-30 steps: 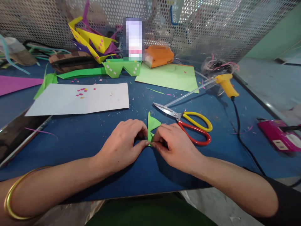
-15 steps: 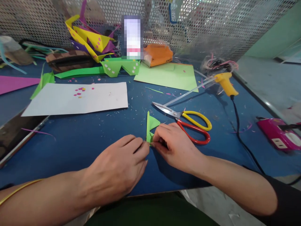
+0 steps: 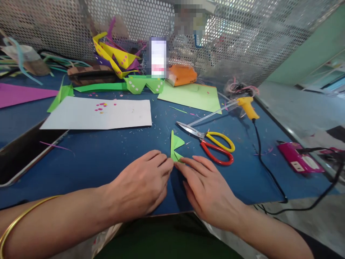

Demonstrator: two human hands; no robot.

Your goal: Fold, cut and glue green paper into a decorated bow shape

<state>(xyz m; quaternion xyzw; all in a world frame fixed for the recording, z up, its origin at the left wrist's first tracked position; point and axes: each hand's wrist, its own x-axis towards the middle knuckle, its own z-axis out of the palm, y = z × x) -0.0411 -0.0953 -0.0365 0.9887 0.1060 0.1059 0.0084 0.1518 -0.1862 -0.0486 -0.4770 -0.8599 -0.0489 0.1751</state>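
A small green fold is pressed onto the blue mat near the front edge, at the middle of the scene. The left hand is laid flat, its fingertips set against the fold's near corner; nothing is gripped by it. The right hand is spread open, fingers stretched flat, and the fold's lower edge is touched by the index tip; nothing is clasped here either. Part of the paper may be hidden under the fingers, so its full shape cannot be told.

A crease appears to be being flattened, judging by the flat fingers. For the next move, firm pressure along the crease would be called for, with the fold kept from sliding on the mat.

Scissors are lying just right of the fold. A glue gun is seen farther right, and a white sheet far left.
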